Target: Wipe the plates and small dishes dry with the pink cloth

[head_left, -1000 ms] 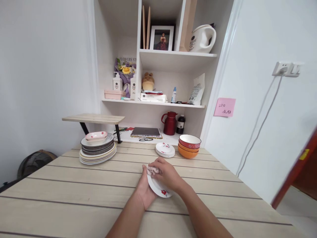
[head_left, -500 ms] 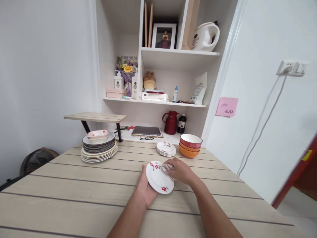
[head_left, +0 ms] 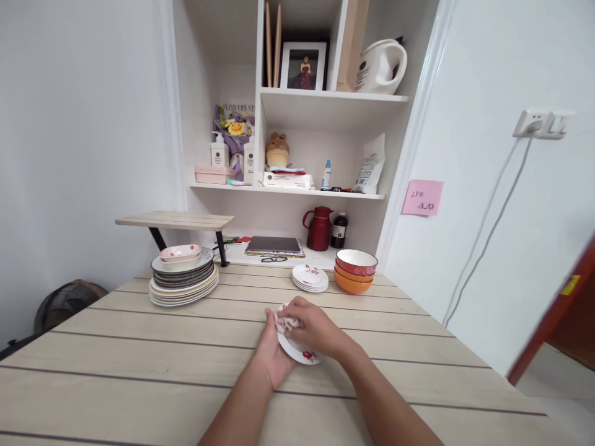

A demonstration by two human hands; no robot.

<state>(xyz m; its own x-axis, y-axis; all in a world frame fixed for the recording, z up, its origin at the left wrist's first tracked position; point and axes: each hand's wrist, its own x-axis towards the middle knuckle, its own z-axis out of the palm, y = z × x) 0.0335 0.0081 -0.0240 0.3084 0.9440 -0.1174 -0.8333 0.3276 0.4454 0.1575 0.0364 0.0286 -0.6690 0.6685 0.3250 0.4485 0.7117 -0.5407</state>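
Observation:
My left hand (head_left: pixel 273 354) holds a small white plate (head_left: pixel 296 353) with red flowers from its left side and underneath, tilted up toward me. In my right hand (head_left: pixel 312 326) is a bunched pale cloth (head_left: pixel 287 323), pressed on the upper left of the plate's face. That hand and the cloth hide much of the plate. Beyond them, a short stack of matching flowered plates (head_left: pixel 310 279) sits on the wooden table. To the right of this stack are nested bowls (head_left: pixel 356 272), a red one on top of orange ones.
At the left, a tall stack of plates (head_left: pixel 183 291) carries a pink-dotted dish (head_left: pixel 180 252), near a raised wooden stand (head_left: pixel 174 220). At the back are a laptop (head_left: pixel 273 245), glasses (head_left: pixel 274 259), a red jug (head_left: pixel 318 229) and a dark bottle (head_left: pixel 339 230).
My right hand has moved the cloth leftward across the plate, from its upper right to its upper left. My left hand keeps its hold. The view has shifted slightly.

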